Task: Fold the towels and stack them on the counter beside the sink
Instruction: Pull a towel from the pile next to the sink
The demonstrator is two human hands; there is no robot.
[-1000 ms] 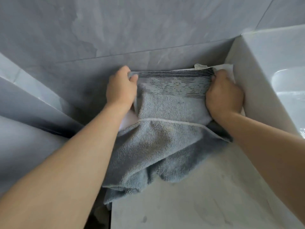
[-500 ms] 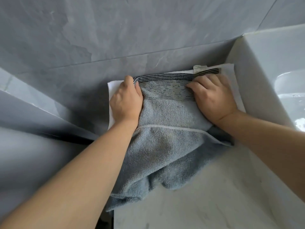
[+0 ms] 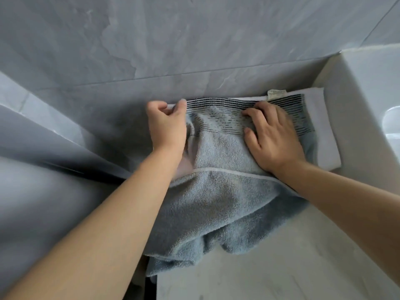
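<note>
A blue-grey towel (image 3: 216, 198) with a dark striped band lies on the white marble counter (image 3: 281, 267), its near part crumpled and hanging over the counter's left edge. Under its far part lies a folded white towel (image 3: 322, 131), showing at the right against the sink. My left hand (image 3: 165, 124) pinches the far left corner of the striped band. My right hand (image 3: 272, 137) rests flat on the striped band, fingers spread and pointing left.
A white sink basin (image 3: 368, 100) stands directly to the right of the towels. A grey marbled wall (image 3: 194, 44) rises just behind them. At the left, grey panels (image 3: 43, 137) slope away beyond the counter's edge, with a dark gap below.
My right hand has opened and slid left across the striped band. My left hand now pinches the far left corner, and the band has bunched a little on that side.
</note>
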